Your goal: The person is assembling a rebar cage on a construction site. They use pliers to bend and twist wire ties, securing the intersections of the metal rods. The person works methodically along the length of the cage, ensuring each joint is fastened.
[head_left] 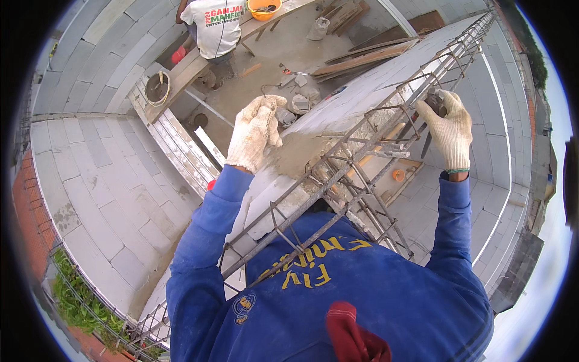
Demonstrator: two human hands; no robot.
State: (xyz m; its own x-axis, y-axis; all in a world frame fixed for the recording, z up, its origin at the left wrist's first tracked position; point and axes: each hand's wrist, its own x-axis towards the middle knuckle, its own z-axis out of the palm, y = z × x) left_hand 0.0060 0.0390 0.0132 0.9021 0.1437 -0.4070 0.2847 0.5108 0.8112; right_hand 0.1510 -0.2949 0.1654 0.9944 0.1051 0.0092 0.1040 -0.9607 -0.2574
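A dark tool [435, 102] is grasped at two o'clock by the right hand [451, 128] beside the rebar cage [339, 175], angled lengthwise from seven-thirty to one-thirty. At eleven, the left hand [256, 134] is curled, contents unclear.

Our left glove [252, 130] and right glove [453, 130] are off-white, our shirt [386, 289] blue with yellow lettering [322, 258]; we see a maroon cloth [357, 339], pale grey blocks [117, 196], an orange basin [263, 16]
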